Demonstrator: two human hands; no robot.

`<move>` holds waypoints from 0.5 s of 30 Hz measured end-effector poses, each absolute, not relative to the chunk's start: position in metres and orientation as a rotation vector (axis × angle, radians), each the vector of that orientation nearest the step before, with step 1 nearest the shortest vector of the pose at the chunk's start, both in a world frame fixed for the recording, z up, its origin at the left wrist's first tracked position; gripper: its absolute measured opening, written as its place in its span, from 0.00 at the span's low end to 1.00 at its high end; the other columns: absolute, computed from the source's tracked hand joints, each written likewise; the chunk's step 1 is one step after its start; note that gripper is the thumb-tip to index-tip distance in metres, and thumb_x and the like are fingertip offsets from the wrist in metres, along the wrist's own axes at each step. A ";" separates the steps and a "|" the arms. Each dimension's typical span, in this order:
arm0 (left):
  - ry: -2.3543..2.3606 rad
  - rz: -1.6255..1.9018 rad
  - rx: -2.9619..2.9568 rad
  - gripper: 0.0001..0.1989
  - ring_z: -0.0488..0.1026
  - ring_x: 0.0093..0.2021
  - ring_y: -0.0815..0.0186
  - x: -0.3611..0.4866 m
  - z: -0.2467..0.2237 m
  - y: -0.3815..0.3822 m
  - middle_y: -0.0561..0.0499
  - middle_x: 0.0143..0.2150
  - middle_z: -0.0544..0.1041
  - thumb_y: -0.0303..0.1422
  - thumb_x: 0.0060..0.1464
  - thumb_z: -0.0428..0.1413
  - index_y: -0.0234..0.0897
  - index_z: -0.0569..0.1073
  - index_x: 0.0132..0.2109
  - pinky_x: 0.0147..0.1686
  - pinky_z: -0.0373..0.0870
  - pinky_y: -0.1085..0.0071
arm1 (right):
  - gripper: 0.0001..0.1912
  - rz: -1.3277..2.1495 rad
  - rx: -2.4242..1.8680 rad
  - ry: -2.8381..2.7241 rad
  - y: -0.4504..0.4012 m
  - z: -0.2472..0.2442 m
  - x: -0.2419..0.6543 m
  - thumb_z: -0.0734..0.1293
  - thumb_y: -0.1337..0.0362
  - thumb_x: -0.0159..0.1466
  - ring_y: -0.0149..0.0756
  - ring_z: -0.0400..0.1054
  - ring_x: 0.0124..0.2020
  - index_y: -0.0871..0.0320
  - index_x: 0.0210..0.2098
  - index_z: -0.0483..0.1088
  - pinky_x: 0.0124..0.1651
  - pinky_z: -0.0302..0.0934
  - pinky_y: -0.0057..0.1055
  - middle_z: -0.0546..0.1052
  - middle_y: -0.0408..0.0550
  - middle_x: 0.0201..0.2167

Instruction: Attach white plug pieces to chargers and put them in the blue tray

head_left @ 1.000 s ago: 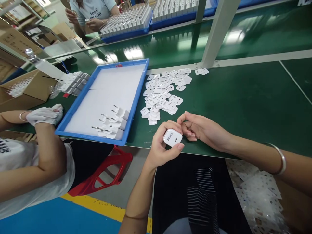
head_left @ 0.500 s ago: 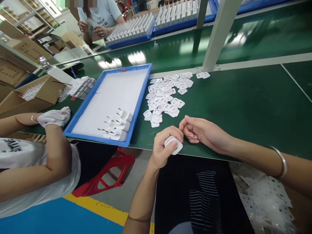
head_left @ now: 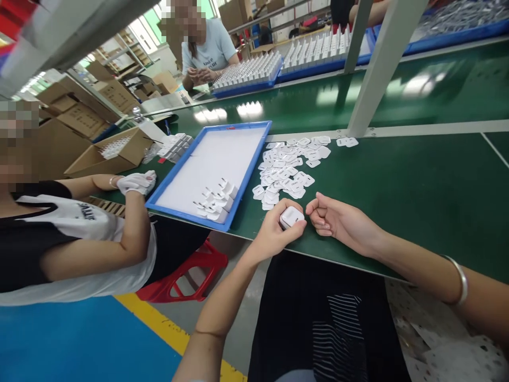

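Note:
A white adapter with a small dark slot [head_left: 292,217] is gripped in my left hand [head_left: 274,233], near the front edge of the green table. Just to its right, my right hand [head_left: 338,220] is held with curled fingers and a thumb close to the index finger; whether anything small is between them cannot be made out. Beyond my hands lies a loose pile of flat white pieces [head_left: 284,172]. To the left, a blue-rimmed tray [head_left: 247,180] holds several white plugs with pins [head_left: 217,201] in its near right corner.
A person [head_left: 79,233] sits at the left, one gloved hand [head_left: 137,183] on the table. Behind the tray are a cardboard box [head_left: 133,151] and stacked white parts [head_left: 175,147]. A metal post [head_left: 374,79] rises at the back. Across the table, another person [head_left: 209,48] works beside filled trays [head_left: 246,87].
The view has swung, so the scene sits further right and the person at the left shows more. In my left hand the adapter is turned, and my thumb has moved to its lower right edge.

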State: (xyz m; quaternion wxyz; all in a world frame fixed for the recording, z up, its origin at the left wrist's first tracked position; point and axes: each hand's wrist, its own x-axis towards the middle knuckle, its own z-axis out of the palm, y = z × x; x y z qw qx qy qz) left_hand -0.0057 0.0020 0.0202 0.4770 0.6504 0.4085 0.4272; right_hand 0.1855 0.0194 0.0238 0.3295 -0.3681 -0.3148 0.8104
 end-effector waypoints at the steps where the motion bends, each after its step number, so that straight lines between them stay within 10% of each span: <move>1: 1.057 1.039 1.622 0.16 0.63 0.31 0.70 -0.013 0.031 0.008 0.52 0.34 0.69 0.45 0.57 0.61 0.37 0.69 0.40 0.30 0.61 0.72 | 0.20 2.123 -0.956 -0.813 0.020 0.023 0.186 0.64 0.48 0.69 0.30 0.48 0.24 0.59 0.32 0.72 0.26 0.48 0.27 0.59 0.41 0.23; 6: 1.585 0.918 1.764 0.23 0.69 0.33 0.68 -0.079 0.098 0.069 0.47 0.42 0.70 0.49 0.58 0.57 0.39 0.63 0.52 0.33 0.67 0.72 | 0.19 2.129 -0.944 -0.819 0.021 0.021 0.187 0.65 0.50 0.68 0.30 0.47 0.24 0.59 0.32 0.72 0.26 0.48 0.27 0.58 0.41 0.23; 9: 2.015 0.240 1.827 0.24 0.73 0.43 0.61 -0.112 0.128 0.108 0.39 0.50 0.72 0.45 0.62 0.49 0.35 0.60 0.59 0.41 0.71 0.67 | 0.19 2.120 -0.951 -0.834 0.020 0.022 0.187 0.64 0.50 0.69 0.29 0.48 0.24 0.59 0.31 0.71 0.26 0.49 0.27 0.59 0.41 0.23; 15: 1.967 -0.563 1.577 0.22 0.78 0.41 0.54 -0.129 0.141 0.141 0.36 0.48 0.78 0.39 0.47 0.59 0.30 0.76 0.47 0.42 0.75 0.63 | 0.19 2.061 -0.965 -0.911 0.022 0.021 0.186 0.66 0.49 0.67 0.30 0.51 0.24 0.60 0.31 0.71 0.26 0.50 0.28 0.62 0.42 0.24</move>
